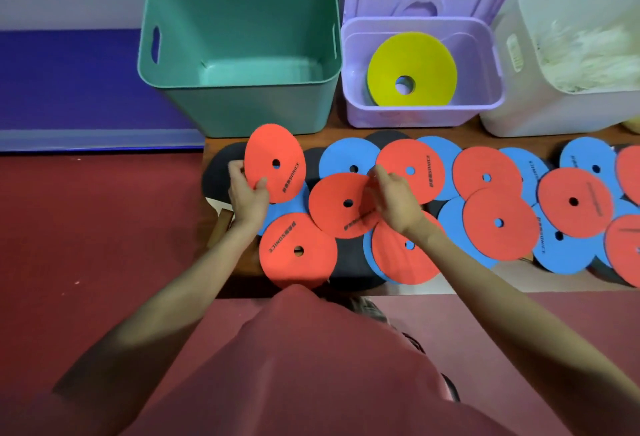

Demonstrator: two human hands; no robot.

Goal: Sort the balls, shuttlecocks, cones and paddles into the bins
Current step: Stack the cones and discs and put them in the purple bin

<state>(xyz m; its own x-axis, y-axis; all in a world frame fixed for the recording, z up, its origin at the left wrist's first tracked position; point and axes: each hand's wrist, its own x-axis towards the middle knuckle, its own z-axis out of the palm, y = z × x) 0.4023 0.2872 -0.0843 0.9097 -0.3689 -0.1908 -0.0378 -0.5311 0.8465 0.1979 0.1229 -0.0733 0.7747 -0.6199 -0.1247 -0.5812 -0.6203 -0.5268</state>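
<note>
Your left hand (247,193) gripped a red disc cone (275,162) by its lower edge, thumb on the face and fingers behind, and held it tilted up off the pile, presumably so it could be carried clear without dragging its neighbours. Your right hand (393,198) was bent over a second red disc cone (341,205) that lay flat in the heap; its fingertips pinched at the far rim, apparently to peel the thin disc free of the one overlapping it. Whether that grip had fully closed on the rim could not be confirmed, as the hand's back hid the fingertips.

The remaining red and blue disc cones (498,222) lay overlapped in a loose row along the wooden bench (415,288), with dark paddles (218,172) partly buried beneath them, one wooden handle (221,224) showing at the left end.

Behind the bench stood three bins. The green bin (239,54) appeared to hold nothing. The purple bin (422,65) held one yellow disc cone (412,68) leaning against its wall, which marks it, in my judgement, as the cone bin. The white bin (568,54) held white feathered shuttlecocks (588,58).

Assessment: cone sorting had barely begun; most cones were still on the bench.
</note>
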